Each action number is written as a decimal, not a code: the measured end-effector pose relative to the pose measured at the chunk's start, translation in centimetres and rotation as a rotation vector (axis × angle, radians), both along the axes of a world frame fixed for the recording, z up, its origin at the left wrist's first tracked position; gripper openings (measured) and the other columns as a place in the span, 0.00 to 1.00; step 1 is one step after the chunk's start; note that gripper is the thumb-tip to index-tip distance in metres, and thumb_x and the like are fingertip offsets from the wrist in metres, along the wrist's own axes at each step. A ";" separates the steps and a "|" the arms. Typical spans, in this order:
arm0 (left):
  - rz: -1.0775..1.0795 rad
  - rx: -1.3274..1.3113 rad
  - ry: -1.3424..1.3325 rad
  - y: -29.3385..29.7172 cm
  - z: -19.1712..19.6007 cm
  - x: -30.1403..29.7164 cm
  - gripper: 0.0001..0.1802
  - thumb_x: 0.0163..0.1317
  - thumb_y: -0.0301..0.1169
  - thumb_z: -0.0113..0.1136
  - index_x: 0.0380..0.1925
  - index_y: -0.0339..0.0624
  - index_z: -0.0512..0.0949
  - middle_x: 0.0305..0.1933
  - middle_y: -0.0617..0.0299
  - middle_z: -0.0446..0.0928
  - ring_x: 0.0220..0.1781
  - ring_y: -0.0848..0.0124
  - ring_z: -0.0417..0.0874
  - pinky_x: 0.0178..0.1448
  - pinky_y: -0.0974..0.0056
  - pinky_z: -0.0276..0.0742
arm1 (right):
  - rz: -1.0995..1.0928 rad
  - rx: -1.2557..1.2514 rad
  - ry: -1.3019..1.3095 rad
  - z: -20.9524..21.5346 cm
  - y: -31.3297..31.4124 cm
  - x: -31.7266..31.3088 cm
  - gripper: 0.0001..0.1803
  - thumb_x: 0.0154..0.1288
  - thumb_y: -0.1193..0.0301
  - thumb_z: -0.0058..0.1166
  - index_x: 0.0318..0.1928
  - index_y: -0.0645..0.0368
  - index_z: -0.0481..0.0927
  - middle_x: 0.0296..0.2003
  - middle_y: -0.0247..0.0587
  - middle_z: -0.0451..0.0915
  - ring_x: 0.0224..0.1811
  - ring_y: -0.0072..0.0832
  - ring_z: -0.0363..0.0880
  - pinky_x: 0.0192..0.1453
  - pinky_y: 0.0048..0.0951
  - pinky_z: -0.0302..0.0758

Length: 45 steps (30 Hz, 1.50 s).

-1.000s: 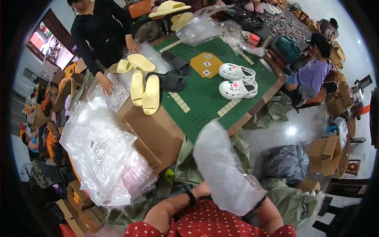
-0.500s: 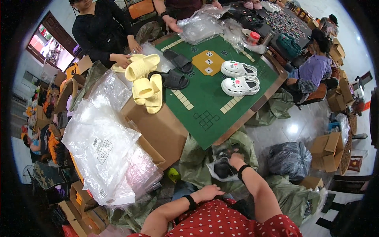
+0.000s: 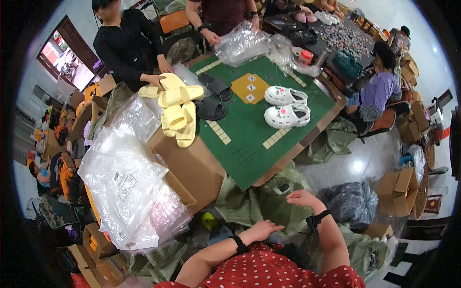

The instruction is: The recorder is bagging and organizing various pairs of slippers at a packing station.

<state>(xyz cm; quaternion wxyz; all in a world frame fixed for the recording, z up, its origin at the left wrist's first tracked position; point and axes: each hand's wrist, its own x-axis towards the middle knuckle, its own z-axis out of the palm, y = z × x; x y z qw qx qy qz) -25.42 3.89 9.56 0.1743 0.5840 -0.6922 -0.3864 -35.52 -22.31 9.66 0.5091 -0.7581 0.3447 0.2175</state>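
My left hand (image 3: pixel 261 230) lies low across my lap, fingers stretched out, holding nothing. My right hand (image 3: pixel 303 198) hovers just above a green woven sack (image 3: pixel 240 204), its fingers loosely bent and nothing visible in them. The sack hangs below the near corner of the table; its contents are mostly hidden. On the green table mat (image 3: pixel 245 158) stand two white clogs (image 3: pixel 288 116) with coloured charms. Farther left, black slippers (image 3: pixel 211 109) lie beside a pile of yellow slippers (image 3: pixel 180 96). A co-worker's hand (image 3: pixel 156 80) touches the yellow ones.
Clear plastic bags (image 3: pixel 122 177) heap over a cardboard box at the left. Across the table, another person handles a clear bag (image 3: pixel 242 44). A dark plastic bag (image 3: pixel 353 204) and an open carton (image 3: pixel 398 192) sit on the floor at right. A person in purple (image 3: pixel 379 91) sits beyond.
My right hand has left the dark object in white plastic at the sack and risen slightly right; that object no longer shows. The co-worker's hand has shifted on the yellow slippers.
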 end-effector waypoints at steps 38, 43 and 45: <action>1.276 0.109 -0.026 22.7 21.4 8.8 0.21 0.64 0.35 0.59 0.57 0.47 0.75 0.50 0.50 0.79 0.53 0.50 0.78 0.54 0.54 0.75 | -0.029 -0.738 -0.145 -5.5 -10.1 23.6 0.22 0.49 0.60 0.64 0.35 0.67 0.79 0.34 0.60 0.81 0.42 0.56 0.79 0.46 0.48 0.75; 1.426 -0.303 -0.631 29.6 25.2 13.5 0.22 0.55 0.30 0.66 0.52 0.46 0.77 0.54 0.54 0.77 0.56 0.52 0.77 0.58 0.52 0.73 | -0.270 -0.519 -0.513 -2.2 -0.7 17.4 0.16 0.48 0.69 0.62 0.33 0.70 0.77 0.29 0.55 0.79 0.34 0.43 0.79 0.40 0.41 0.73; 1.450 -0.297 -0.823 32.9 24.6 15.9 0.25 0.54 0.33 0.67 0.53 0.45 0.77 0.61 0.52 0.72 0.62 0.50 0.72 0.63 0.51 0.70 | -0.316 -0.445 -0.624 1.7 3.8 15.6 0.15 0.49 0.72 0.61 0.37 0.70 0.78 0.31 0.51 0.80 0.37 0.35 0.79 0.43 0.36 0.74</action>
